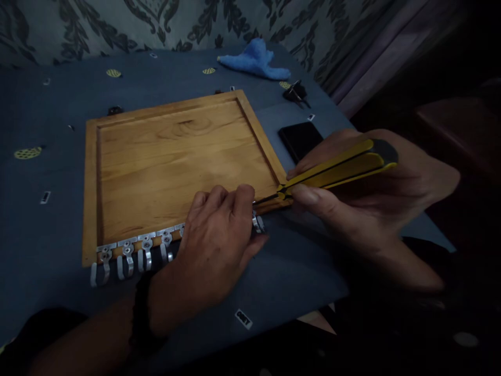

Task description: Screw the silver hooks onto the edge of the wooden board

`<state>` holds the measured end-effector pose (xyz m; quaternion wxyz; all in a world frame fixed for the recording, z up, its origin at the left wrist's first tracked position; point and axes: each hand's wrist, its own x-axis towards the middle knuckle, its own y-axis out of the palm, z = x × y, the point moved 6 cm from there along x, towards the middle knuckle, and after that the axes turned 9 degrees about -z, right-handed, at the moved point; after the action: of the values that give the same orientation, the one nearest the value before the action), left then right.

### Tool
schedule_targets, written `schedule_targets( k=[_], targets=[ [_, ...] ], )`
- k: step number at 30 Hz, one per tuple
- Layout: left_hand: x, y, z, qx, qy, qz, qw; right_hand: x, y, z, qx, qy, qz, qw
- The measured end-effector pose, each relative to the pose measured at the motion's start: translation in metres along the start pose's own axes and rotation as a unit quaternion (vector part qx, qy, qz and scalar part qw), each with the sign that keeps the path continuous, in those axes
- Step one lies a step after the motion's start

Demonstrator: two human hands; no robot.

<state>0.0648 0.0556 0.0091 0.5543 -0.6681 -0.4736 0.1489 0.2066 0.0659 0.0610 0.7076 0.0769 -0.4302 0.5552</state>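
A wooden tray-like board [164, 156] lies flat on a blue cloth. Along its near edge runs a metal strip of several hooks [129, 253]. My left hand [217, 245] rests knuckles up on the right end of that strip, fingers curled and pressing it against the board. My right hand [368, 193] grips a yellow-handled screwdriver [336, 167], held nearly level. Its dark shaft tip meets the board's near right corner, just beside my left fingers.
A black phone-like slab [300, 140] lies right of the board. A blue cloth toy [254, 60] and a small black tool [295, 93] sit at the far edge. Small yellow discs [27, 152] dot the cloth. The table edge drops away at the right.
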Motion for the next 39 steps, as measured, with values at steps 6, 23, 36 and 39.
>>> schedule_targets(
  k=[6,23,36,39],
  targets=[
    [-0.0003,0.0002,-0.0001,-0.005,0.003,0.001,1.0,0.0003,-0.0001,-0.0017,0.0,-0.02,0.002,1.0],
    [0.0007,-0.0002,-0.0006,0.002,0.002,-0.001,1.0,0.0006,0.0013,-0.0015,0.012,0.009,-0.002,1.0],
    [0.0011,0.0001,-0.0008,0.011,0.002,0.008,1.0,0.0011,0.0017,-0.0017,0.02,-0.006,-0.01,1.0],
    [0.0015,0.0,-0.0008,0.014,0.003,0.006,1.0,0.0015,0.0011,0.0002,0.005,-0.033,-0.001,0.999]
  ],
)
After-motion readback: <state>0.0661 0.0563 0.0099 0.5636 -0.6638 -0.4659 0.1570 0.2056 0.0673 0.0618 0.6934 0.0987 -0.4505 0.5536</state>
